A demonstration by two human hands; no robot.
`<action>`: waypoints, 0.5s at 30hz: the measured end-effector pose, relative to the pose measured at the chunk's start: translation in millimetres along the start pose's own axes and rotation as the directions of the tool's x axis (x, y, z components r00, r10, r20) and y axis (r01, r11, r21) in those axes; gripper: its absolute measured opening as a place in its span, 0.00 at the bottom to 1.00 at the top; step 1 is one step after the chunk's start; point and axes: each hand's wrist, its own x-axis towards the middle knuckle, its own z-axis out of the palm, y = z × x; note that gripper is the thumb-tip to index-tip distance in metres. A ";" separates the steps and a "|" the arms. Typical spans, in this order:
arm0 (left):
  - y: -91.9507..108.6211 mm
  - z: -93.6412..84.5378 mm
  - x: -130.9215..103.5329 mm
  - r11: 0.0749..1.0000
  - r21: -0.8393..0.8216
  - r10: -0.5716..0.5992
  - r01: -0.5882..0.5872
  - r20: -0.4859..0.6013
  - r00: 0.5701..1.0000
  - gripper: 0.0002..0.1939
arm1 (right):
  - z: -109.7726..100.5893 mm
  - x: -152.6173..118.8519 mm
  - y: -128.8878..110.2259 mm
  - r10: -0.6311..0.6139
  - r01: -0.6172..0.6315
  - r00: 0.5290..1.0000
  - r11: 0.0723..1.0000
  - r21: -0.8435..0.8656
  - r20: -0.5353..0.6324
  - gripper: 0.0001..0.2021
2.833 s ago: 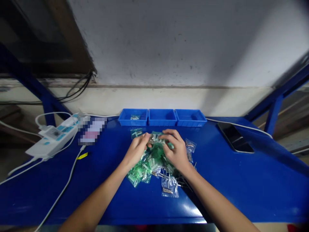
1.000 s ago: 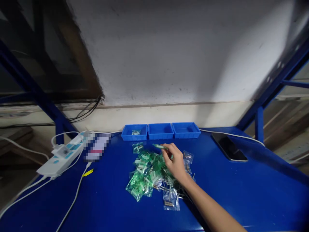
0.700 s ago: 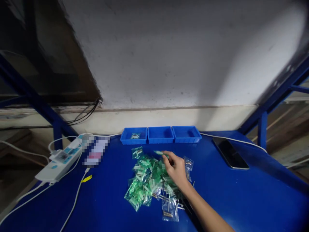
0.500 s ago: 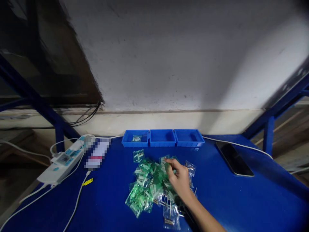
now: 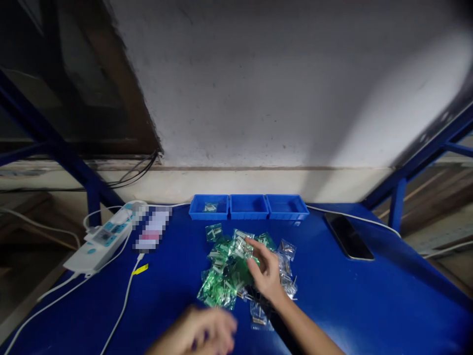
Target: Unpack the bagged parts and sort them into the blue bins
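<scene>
A pile of small clear plastic bags, many with a green tint and whitish slips or small parts inside, lies mid-table. My right hand is over the pile's right side, thumb and index finger apart. Its fingertips touch or nearly touch a clear bag at the top of the heap. My left hand is low in front of the pile, its fingers smeared by motion. Bags with brownish and metallic parts lie below my right hand. A single bag rests at the pile's far left.
Three blue bins stand in a row behind the pile; the left bin contains a small bag. A dark phone lies at right. On the left are a white power strip, a pixelated phone-like device and white cables.
My left hand has come into view from below. My right hand's thumb and index finger have spread apart, and the bag by its fingertips has shifted left. The camera view has shifted slightly.
</scene>
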 end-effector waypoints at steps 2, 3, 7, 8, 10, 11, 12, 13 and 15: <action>18.0 7.6 27.3 0.997 -0.036 0.065 -0.067 -0.051 0.997 0.22 | 3.5 -1.1 3.5 0.012 -0.017 0.997 0.998 -0.060 -0.078 0.10; 25.7 12.1 39.7 0.993 -0.061 0.093 -0.098 -0.080 0.993 0.26 | 3.7 -0.9 5.7 0.000 -0.009 0.994 0.997 -0.079 -0.107 0.09; 41.9 27.9 70.2 0.975 -0.220 0.007 -0.009 -0.012 1.000 0.35 | -4.4 4.6 6.9 -0.105 0.105 0.994 0.989 -0.100 0.008 0.15; 42.0 30.4 73.1 0.971 -0.239 -0.012 0.004 -0.032 0.999 0.34 | -7.0 6.4 4.6 -0.143 0.151 0.987 0.983 -0.108 0.077 0.15; 37.8 32.9 74.8 0.971 -0.235 0.029 -0.052 -0.098 0.995 0.29 | -10.8 8.9 -1.4 -0.236 0.267 0.948 0.954 -0.133 0.213 0.13; 33.6 32.9 74.4 0.973 -0.203 0.086 -0.111 -0.124 0.988 0.26 | -11.8 9.4 -4.2 -0.273 0.318 0.925 0.937 -0.147 0.262 0.13; 28.4 32.0 73.6 0.972 -0.149 0.158 -0.181 -0.153 0.976 0.24 | -12.3 9.4 -6.4 -0.294 0.350 0.910 0.923 -0.162 0.293 0.14; 22.5 30.1 72.7 0.964 -0.079 0.235 -0.253 -0.185 0.954 0.21 | -12.3 8.9 -7.8 -0.294 0.357 0.906 0.917 -0.178 0.303 0.15; 11.2 22.7 71.9 0.923 0.102 0.385 -0.372 -0.309 0.870 0.18 | -11.8 7.9 -7.9 -0.240 0.303 0.929 0.930 -0.209 0.281 0.16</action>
